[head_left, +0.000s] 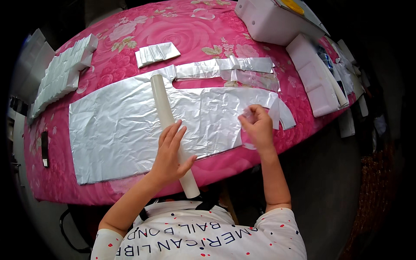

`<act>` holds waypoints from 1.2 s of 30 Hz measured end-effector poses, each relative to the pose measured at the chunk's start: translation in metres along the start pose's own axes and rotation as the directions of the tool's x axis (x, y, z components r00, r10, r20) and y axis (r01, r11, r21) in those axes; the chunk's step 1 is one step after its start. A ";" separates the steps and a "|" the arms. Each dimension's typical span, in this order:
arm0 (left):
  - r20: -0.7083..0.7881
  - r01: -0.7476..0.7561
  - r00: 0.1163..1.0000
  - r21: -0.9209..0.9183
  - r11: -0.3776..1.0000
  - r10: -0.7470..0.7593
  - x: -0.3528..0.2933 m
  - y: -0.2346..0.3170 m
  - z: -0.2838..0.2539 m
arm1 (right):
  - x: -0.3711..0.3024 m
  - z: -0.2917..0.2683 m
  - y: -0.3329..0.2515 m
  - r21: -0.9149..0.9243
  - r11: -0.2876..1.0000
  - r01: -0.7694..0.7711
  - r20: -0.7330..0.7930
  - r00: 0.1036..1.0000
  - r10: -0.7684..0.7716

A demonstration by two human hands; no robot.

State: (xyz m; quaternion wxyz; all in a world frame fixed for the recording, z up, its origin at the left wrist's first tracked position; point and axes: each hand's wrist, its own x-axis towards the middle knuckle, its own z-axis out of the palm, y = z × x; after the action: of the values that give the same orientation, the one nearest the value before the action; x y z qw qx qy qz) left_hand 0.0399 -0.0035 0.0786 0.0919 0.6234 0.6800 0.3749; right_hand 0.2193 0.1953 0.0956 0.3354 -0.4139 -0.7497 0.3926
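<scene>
A stack of thin, silvery-white plastic bags (117, 125) lies flat and wrinkled across the table, with handle-like strips at its right side. Over it rests a long cream-white tube (163, 102), slanting toward me and jutting past the table's near edge. My left hand (170, 154) lies on the tube with fingers stretched out and thumb apart. At the right end of the stack, my right hand (258, 128) pinches thin, see-through plastic film (248, 138) between thumb and fingers. Pink cloth shows through the film.
A pink flowered cloth (173, 28) covers the table. Folded silvery bundles (157, 53) lie beyond the stack, and rows of white folded packets (65, 71) at left. A white foam box (271, 21) and its lid (310, 73) stand right. A dark narrow object (45, 149) lies left.
</scene>
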 end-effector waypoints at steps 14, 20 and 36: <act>0.342 0.804 0.437 -0.564 0.191 -0.832 -0.105 -0.139 -0.181 | -0.118 0.062 -0.070 -0.328 0.869 0.371 0.467 0.863 -0.192; -0.213 0.594 0.794 0.470 0.653 -0.570 -0.142 -0.169 -0.223 | -0.124 0.076 -0.055 -0.402 0.911 0.095 0.666 0.713 0.220; 0.078 0.133 0.984 0.275 0.952 -0.160 -0.020 -0.049 0.008 | -0.112 0.059 -0.056 -0.414 0.909 -0.043 0.726 0.586 0.359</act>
State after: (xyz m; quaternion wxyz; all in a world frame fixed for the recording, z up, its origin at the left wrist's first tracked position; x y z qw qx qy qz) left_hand 0.0104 -0.0160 0.0358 0.0680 0.5958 0.7635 0.2399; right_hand 0.1990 0.0588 0.0966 -0.1567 -0.3349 -0.8243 0.4287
